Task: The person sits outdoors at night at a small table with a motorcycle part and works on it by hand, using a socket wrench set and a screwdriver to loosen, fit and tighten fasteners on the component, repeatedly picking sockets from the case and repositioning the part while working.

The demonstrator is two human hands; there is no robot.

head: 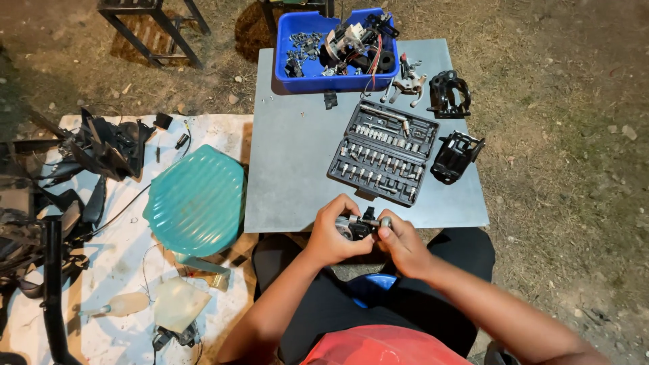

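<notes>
Keep the small metal part [357, 226] steady at the near edge of the counter [297, 169], close to the body. Support from the left; turn or press from the right in short, controlled motions. Left hand [331, 236]: fingers closed around the part's left end. Right hand [399, 245]: fingers pinched shut on the right end, thumb on top near a round silver tip. Beyond, on the counter: open socket set [384, 152], two black brackets [457, 155], then blue bin [291, 30] of loose hardware. Left, on a white sheet: teal stool [196, 199].
</notes>
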